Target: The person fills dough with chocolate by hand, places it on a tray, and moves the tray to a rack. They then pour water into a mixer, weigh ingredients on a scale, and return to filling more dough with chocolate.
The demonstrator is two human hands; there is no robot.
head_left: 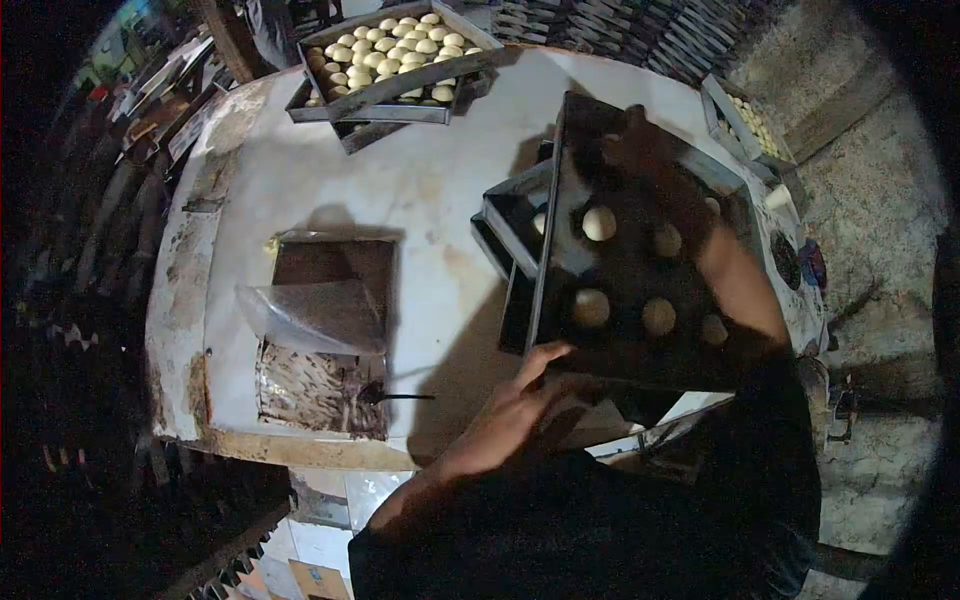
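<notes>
A dark metal baking tray (pixel 625 275) lies tilted over a stack of other trays (pixel 515 215). Pale round dough balls (pixel 598 223) sit spaced apart in it. My left hand (pixel 515 410) grips the tray's near left corner, its thumb along the rim. Toward the tray's far end, my right hand (pixel 640 155) reaches in over the surface, beside a shadowed dough ball. Deep shade hides its fingers, so whether they hold anything does not show.
At the back of the white table (pixel 430 230), trays full of dough balls (pixel 395 50) are stacked. A smeared dark sheet with clear plastic film (pixel 320 315) lies to the left, a thin dark handle (pixel 405 397) beside it. Another dough-filled tray (pixel 750 125) stands at the far right.
</notes>
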